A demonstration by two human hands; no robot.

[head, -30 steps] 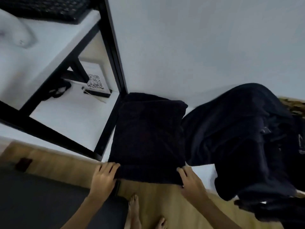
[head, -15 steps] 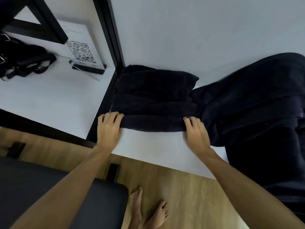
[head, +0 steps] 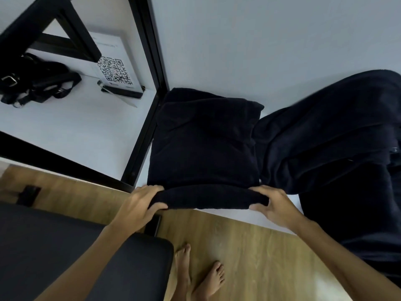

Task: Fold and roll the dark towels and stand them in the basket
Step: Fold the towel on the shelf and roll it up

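A folded dark towel (head: 204, 144) lies flat on the white table (head: 249, 46), its near edge curled into a short roll at the table's front edge. My left hand (head: 141, 205) grips the left end of that roll, fingers over the top and thumb underneath. At the right end, my right hand (head: 273, 203) holds the roll the same way. A heap of more dark towels (head: 332, 153) lies just right of it and hangs over the table edge. No basket is in view.
A black metal frame post (head: 149, 68) stands at the towel's left. Behind it a white shelf carries a QR-code stand (head: 115, 68) and a black strap bag (head: 32, 79). A dark seat (head: 65, 253) and my bare feet (head: 199, 274) are on the wooden floor below.
The towel was rolled far up half a second ago; now it lies spread out again with the roll back at the near edge. Both hands came back toward me with it.
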